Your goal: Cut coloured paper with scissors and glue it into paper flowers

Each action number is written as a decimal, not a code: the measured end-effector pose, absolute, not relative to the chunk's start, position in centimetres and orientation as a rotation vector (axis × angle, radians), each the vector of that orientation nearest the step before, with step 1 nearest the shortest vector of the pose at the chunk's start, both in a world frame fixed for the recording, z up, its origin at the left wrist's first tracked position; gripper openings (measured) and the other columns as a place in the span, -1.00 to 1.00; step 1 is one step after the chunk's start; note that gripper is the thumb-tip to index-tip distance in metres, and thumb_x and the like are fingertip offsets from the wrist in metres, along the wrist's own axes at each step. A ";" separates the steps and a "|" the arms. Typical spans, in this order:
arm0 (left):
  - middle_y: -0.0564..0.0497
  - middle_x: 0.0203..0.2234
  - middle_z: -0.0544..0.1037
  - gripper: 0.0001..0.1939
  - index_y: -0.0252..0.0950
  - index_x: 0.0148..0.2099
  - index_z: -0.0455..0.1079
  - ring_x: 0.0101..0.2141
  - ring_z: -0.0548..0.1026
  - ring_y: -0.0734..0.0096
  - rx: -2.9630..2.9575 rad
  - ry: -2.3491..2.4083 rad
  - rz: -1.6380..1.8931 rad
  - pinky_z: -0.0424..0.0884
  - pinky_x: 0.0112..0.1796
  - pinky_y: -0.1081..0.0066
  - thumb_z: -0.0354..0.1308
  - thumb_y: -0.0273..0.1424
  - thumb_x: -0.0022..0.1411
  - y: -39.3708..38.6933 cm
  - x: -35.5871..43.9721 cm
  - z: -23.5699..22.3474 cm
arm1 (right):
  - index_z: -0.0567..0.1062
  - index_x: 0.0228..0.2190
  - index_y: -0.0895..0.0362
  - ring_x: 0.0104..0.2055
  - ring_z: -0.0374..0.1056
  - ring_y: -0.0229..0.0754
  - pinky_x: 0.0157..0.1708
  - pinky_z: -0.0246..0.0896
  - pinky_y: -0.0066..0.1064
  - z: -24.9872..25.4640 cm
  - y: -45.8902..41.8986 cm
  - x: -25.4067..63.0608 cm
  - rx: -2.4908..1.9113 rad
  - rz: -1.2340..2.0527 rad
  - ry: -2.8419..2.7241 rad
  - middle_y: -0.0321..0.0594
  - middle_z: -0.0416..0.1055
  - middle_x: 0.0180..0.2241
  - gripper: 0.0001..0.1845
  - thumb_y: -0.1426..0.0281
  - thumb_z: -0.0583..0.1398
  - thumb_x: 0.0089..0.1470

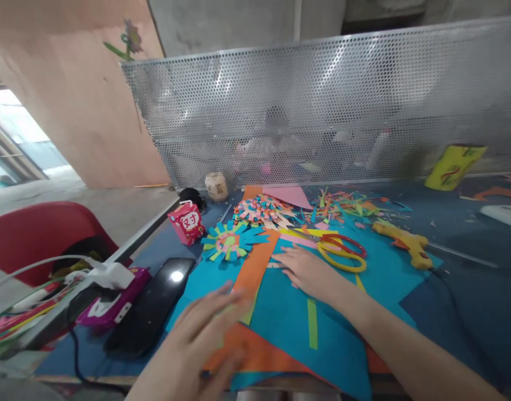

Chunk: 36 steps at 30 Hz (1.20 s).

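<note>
Grip of the right hand (311, 273) rests low over blue paper (280, 317) on the counter (476, 317), fingertips at a pale strip (275, 265); whether they pinch it cannot be told. Blurred in the foreground, the left hand (203, 328) is spread wide, near an orange strip (255, 262). Red-and-yellow scissors (342, 254) lie just beyond the right hand, a yellow glue gun (405, 245) to their right, and a fringed paper flower (229, 242) beside the orange strip.
</note>
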<state>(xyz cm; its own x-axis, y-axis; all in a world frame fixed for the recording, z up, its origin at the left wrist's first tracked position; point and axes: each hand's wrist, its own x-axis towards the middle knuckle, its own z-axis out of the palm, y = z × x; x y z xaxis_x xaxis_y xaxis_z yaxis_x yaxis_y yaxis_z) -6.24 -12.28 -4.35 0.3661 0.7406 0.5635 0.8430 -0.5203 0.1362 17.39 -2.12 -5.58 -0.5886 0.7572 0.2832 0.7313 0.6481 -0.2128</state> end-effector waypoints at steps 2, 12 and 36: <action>-0.02 -0.09 0.44 -0.60 -0.13 0.00 0.28 -0.04 0.34 0.16 -2.438 -1.372 -0.660 0.33 -0.11 0.20 -0.02 -0.18 0.11 -9.9 -7.4 -4.9 | 0.35 -0.12 0.15 -0.14 0.29 -0.09 -0.18 0.16 -0.30 -5.8 -1.9 17.5 -1.179 0.081 -2.555 -0.11 0.42 -0.23 -0.64 0.55 0.06 -0.01; -0.05 -0.30 0.56 -0.60 -0.27 0.01 0.26 -0.27 0.50 0.20 -2.311 -1.449 -0.515 0.30 -0.11 0.20 -0.04 -0.30 0.13 -8.0 -7.8 -7.2 | 0.40 -0.24 0.15 -0.17 0.26 -0.18 -0.20 0.14 -0.41 -6.7 -1.2 17.4 -1.134 0.103 -2.496 -0.15 0.40 -0.28 -0.75 0.58 0.09 0.00; 0.11 -0.50 0.48 -0.74 -0.22 -0.26 0.39 -0.43 0.43 0.38 -1.886 -1.771 -1.318 0.28 -0.39 0.48 0.06 -0.19 0.05 -3.5 -4.9 6.4 | 0.44 -0.29 0.18 -0.36 0.36 -0.15 -0.33 0.24 -0.31 -5.3 -0.4 17.8 -1.138 0.708 -1.838 -0.17 0.46 -0.43 -0.75 0.49 0.10 -0.09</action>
